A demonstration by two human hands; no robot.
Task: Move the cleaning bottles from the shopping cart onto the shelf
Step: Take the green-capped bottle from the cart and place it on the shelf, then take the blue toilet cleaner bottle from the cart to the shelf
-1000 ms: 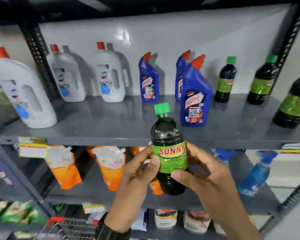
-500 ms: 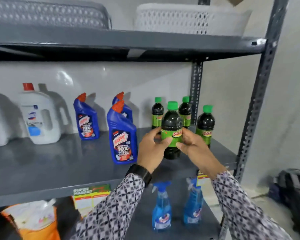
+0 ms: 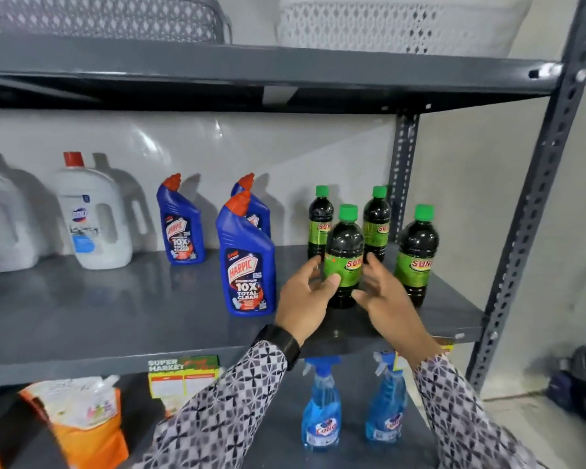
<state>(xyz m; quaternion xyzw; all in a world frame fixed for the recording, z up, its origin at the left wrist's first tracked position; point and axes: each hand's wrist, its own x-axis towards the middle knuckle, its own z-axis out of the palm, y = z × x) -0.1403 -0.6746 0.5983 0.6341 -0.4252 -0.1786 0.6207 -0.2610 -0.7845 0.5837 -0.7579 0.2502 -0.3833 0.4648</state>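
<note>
While upright on shelf [image 3: 149, 319], green-capped bottle [image 3: 344, 262] points cap up.

Dark bottle [image 3: 344, 255], green cap, green "SUN.." label, upright on grey shelf [image 3: 115, 319] near front edge. Three like bottles upright: one at its 11 o'clock [image 3: 318, 221], one at 1 o'clock [image 3: 377, 223], both behind; one at 3 o'clock [image 3: 417, 253], apart. Blue Harpic bottle [image 3: 246, 255] at 9 o'clock, upright.
</note>
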